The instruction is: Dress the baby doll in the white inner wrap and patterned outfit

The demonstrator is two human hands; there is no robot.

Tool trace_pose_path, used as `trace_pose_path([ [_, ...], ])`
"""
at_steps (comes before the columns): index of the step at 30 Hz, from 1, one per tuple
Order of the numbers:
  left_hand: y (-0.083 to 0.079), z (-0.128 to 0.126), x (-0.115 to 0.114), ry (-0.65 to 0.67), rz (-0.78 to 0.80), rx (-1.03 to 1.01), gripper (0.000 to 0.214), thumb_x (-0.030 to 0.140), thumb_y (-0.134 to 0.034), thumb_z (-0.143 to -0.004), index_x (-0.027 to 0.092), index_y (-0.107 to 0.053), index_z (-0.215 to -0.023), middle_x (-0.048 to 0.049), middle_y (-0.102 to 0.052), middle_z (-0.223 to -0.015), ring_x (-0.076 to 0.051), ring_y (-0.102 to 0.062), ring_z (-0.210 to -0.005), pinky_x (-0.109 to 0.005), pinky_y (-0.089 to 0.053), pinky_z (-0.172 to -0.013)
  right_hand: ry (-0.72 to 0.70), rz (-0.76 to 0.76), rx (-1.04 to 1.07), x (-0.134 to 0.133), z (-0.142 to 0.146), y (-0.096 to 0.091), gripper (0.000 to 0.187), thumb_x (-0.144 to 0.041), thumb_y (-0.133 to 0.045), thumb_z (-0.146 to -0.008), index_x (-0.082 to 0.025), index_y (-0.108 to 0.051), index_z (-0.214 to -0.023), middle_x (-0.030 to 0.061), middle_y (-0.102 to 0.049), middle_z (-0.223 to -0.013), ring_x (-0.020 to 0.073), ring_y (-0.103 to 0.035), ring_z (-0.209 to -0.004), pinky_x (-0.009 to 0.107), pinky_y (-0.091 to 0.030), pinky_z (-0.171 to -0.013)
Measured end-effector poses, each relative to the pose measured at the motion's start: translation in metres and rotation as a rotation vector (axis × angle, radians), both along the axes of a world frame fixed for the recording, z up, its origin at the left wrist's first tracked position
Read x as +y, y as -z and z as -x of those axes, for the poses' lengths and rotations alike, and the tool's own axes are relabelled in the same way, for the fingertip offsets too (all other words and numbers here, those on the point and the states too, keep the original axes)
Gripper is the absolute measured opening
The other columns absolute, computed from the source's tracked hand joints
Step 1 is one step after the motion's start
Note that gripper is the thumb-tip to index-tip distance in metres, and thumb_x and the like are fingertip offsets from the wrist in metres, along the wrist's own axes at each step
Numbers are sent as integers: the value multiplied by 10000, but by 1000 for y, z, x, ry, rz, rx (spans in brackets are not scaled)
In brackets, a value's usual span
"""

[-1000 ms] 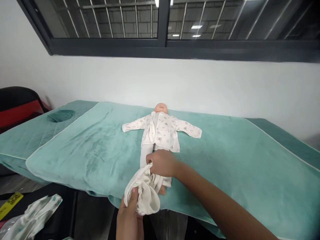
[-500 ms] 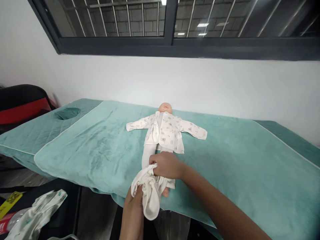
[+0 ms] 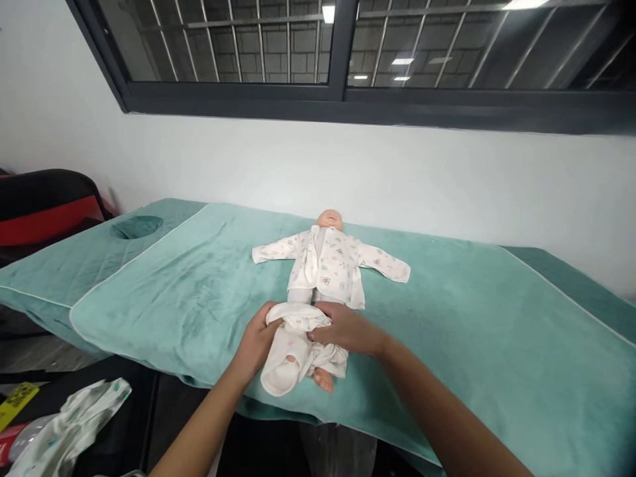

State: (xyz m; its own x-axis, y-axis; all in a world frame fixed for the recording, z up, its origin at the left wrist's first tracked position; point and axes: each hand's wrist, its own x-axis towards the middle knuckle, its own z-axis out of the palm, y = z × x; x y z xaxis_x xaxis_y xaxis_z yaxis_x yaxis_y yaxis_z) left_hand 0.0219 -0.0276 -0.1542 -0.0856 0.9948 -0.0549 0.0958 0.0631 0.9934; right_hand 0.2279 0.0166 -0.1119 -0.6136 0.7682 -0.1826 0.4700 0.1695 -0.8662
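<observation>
On the middle of the green sheet [image 3: 472,324], lying face up with head toward the wall [image 3: 238,156]: a doll [image 3: 330,218] in a patterned white jacket [image 3: 338,265], sleeves spread wide, front open. Around the lower part of the doll's legs, bunched up: white trousers [image 3: 285,341], held between two hands. Closed on one side of the gathered cloth: the left hand [image 3: 257,336]. Closed on the opposite side, thumb pressed to the fabric: the right hand [image 3: 348,329]. Poking out of one trouser leg near the right hand: a bare foot [image 3: 324,379]. Off to the lower left, well apart from the doll: a crumpled cloth [image 3: 74,421] with green print, just beside a bottle [image 3: 27,440] and a yellow label [image 3: 17,403].
</observation>
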Motion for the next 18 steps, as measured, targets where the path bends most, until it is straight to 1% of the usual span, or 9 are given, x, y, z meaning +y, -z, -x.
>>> trace_pose_path([
  [3, 1, -2, 12, 6, -98, 88, 172, 301, -528, -798, 181, -616, -884, 9, -608, -765, -178, -554, -759, -268, -442, -691, 12, 26, 24, -1, 1, 0, 423, -385, -725, -705, -232, -639, -1090, 28, -677, -1055, 232, -609, -938, 319, -455, -746],
  [5, 6, -7, 14, -46, -147, 125, 156, 303, -498, -823, 191, -593, -874, 2, -612, -801, -182, -557, -783, -277, -437, -724, 22, -5, 28, -2, 3, 0, 445, -366, -727, -689, -236, -636, -1105, 29, -673, -1083, 237, -604, -959, 329, -456, -773],
  [7, 12, -14, 13, -124, -170, 141, 150, 309, -477, -840, 198, -570, -879, -4, -610, -820, -186, -558, -795, -285, -434, -740, 62, -52, 3, -2, 7, 1, 390, -348, -708, -687, -220, -641, -1049, 33, -671, -1056, 232, -600, -937, 324, -449, -758],
  [9, 17, -20, 11, -185, -166, 121, 158, 316, -468, -849, 201, -555, -917, -8, -611, -842, -187, -560, -805, -289, -435, -750, 138, -95, -58, -1, 12, 3, 244, -304, -662, -690, -200, -630, -908, 24, -661, -942, 210, -593, -856, 303, -430, -695],
  [11, 18, -24, 8, -211, -148, 77, 173, 324, -462, -854, 204, -543, -948, -8, -612, -859, -183, -563, -809, -286, -438, -753, 223, -134, -110, 0, 16, 5, 114, -259, -605, -690, -193, -575, -779, 1, -619, -813, 180, -565, -769, 279, -395, -633],
  [12, 17, -25, 8, -216, -137, 57, 170, 325, -459, -854, 204, -539, -943, -5, -610, -855, -180, -562, -802, -283, -438, -748, 249, -147, -118, 1, 17, 6, 84, -244, -584, -688, -194, -548, -745, -10, -594, -773, 167, -550, -742, 271, -380, -616],
  [15, 12, -24, 7, -228, -99, 29, 134, 317, -471, -836, 201, -529, -871, 10, -587, -788, -167, -541, -756, -266, -434, -704, 248, -143, -76, 1, 18, 8, 93, -247, -583, -686, -197, -543, -754, -21, -576, -764, 161, -537, -748, 261, -375, -622],
  [18, 6, -21, 11, -224, -100, 12, 114, 296, -496, -800, 194, -539, -829, 14, -584, -759, -165, -532, -743, -258, -425, -679, 225, -67, -9, 1, 15, 7, 166, -265, -610, -689, -196, -588, -838, -8, -610, -833, 181, -560, -808, 271, -402, -659],
])
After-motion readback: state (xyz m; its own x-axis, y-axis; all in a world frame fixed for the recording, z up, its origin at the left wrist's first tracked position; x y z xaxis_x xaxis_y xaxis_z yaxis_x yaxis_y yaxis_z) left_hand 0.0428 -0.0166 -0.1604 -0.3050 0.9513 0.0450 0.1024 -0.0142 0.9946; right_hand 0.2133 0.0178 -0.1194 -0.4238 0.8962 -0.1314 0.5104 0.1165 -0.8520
